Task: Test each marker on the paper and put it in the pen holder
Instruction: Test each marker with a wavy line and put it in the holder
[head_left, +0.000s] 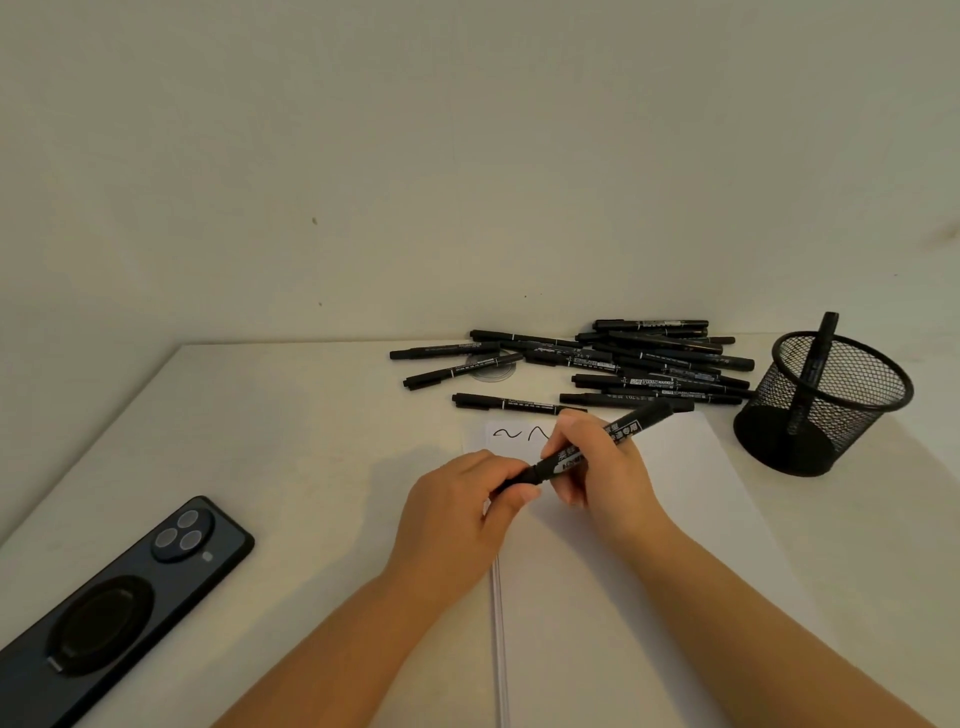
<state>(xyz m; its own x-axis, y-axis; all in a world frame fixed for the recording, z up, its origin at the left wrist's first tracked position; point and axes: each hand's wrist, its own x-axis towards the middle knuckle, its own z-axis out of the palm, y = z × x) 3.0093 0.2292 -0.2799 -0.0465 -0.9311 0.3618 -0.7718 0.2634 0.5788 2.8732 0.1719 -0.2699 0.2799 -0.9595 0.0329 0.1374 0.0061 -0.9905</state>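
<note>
head view, frame centre: right hand (597, 462) grips a black marker (602, 447) over the paper (691, 519); left hand (462, 504) pinches its lower end. mesh pen holder (826, 400) at right holds one marker.

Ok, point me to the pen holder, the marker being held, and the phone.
pen holder (878, 364), head view, on its mesh rim.
held marker (631, 427), head view, on the labelled barrel.
phone (130, 582), head view, on its dark back.
</note>
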